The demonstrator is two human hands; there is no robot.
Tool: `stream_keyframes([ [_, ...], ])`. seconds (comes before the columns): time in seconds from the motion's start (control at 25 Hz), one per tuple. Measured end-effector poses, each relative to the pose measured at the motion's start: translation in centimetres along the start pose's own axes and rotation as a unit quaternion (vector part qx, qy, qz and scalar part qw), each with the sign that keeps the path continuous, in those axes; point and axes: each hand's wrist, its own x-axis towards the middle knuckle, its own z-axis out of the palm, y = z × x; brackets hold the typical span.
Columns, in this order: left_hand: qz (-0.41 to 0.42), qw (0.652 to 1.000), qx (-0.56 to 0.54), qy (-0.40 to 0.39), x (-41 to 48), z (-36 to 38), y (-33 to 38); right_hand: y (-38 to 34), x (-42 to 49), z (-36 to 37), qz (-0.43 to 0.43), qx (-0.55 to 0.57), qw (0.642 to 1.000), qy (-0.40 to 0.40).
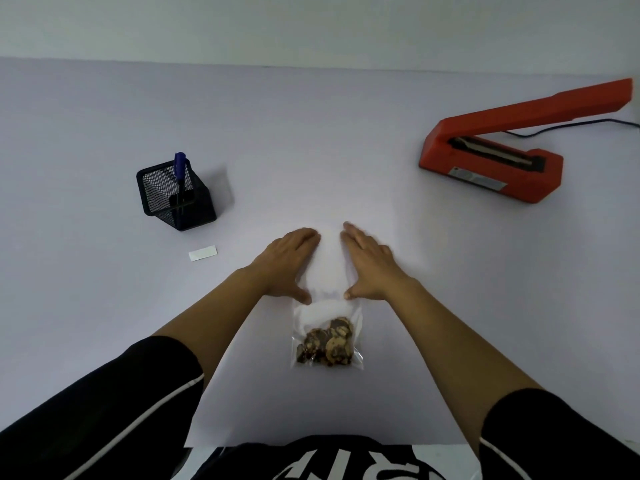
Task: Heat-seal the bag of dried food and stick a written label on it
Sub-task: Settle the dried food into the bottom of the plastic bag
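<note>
A clear plastic bag (327,306) lies flat on the table in front of me, with brown dried food (327,342) bunched at its near end. My left hand (287,263) and my right hand (369,263) rest flat, palms down, on the two sides of the bag's empty upper part, fingers pointing away from me. An orange heat sealer (491,161) stands at the far right with its arm raised. A small white label (203,253) lies on the table to the left. A blue pen (179,174) stands in a black mesh holder (175,199).
The sealer's dark power cord (571,128) runs off to the right edge. The pen holder stands at the left, behind the label. The table's near edge (207,445) is close to my body.
</note>
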Motion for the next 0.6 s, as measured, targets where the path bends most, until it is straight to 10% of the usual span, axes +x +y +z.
stream_keyframes([
  [0.32,0.003,0.988,-0.082,0.130,-3.8,3.0,0.9,-0.6,-3.7,3.7,0.035,0.060,0.983,0.172],
  [0.6,0.104,0.987,-0.069,0.097,-3.8,3.8,1.0,-0.6,-3.1,5.1,-0.067,0.122,0.978,0.152],
])
